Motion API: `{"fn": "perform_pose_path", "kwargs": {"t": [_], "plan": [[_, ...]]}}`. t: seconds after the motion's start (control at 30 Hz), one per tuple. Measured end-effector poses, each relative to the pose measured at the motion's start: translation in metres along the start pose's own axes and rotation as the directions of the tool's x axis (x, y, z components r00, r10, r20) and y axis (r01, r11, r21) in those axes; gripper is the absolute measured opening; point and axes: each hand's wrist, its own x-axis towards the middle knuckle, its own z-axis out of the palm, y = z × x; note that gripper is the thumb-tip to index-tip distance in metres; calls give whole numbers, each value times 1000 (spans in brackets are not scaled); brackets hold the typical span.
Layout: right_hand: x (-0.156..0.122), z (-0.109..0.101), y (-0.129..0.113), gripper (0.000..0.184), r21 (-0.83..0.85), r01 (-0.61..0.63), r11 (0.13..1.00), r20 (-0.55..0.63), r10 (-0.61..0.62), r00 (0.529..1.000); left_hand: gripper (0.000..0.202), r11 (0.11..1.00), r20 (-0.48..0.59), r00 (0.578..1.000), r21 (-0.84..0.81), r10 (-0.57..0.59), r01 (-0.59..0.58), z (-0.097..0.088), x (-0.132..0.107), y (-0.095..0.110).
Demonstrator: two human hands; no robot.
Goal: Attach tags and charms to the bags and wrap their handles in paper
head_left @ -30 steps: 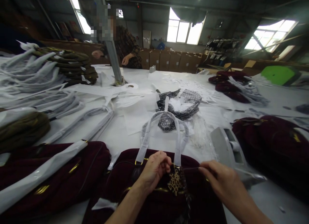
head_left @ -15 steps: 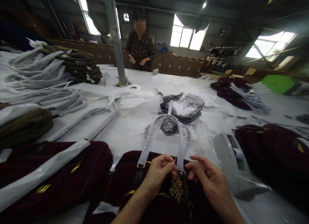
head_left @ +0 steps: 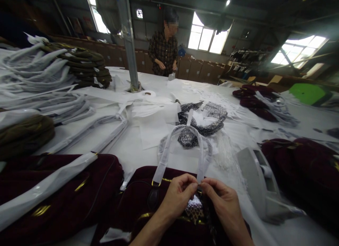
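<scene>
A dark maroon velvet handbag (head_left: 137,200) lies at the near table edge. Its handles (head_left: 182,147) are wrapped in white protective film and arch away from me. My left hand (head_left: 178,196) and my right hand (head_left: 221,203) meet over the bag's top, fingertips pinched together at the base of the right handle. Both pinch something small just above a leopard-print tag (head_left: 195,211) that hangs on the bag's front. What the fingertips hold is too small to name.
A grey tape dispenser (head_left: 261,184) stands to my right. More maroon bags (head_left: 53,193) lie left and right (head_left: 304,164). Olive bags (head_left: 84,67) with white-wrapped handles pile at far left. Patterned fabric (head_left: 201,122) lies mid-table. A person in a plaid shirt (head_left: 164,51) works beyond a steel post (head_left: 128,41).
My right hand moved left from apart to meet my left hand in a shared pinch above the tag. The person at the far side walked rightwards past the post.
</scene>
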Motion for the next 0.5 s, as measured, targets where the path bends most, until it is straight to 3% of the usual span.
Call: {"fn": "perform_pose_path", "kwargs": {"t": [0.37,0.5], "plan": [[4,3,7,24,-117,127,985,55,-121,991,20,987,6,1000,163,-9,8,-3,0,-8],[3,3,10,26,-69,77,995,-7,-77,997,22,994,17,999,99,-45,43,-3,0,-7]]}}
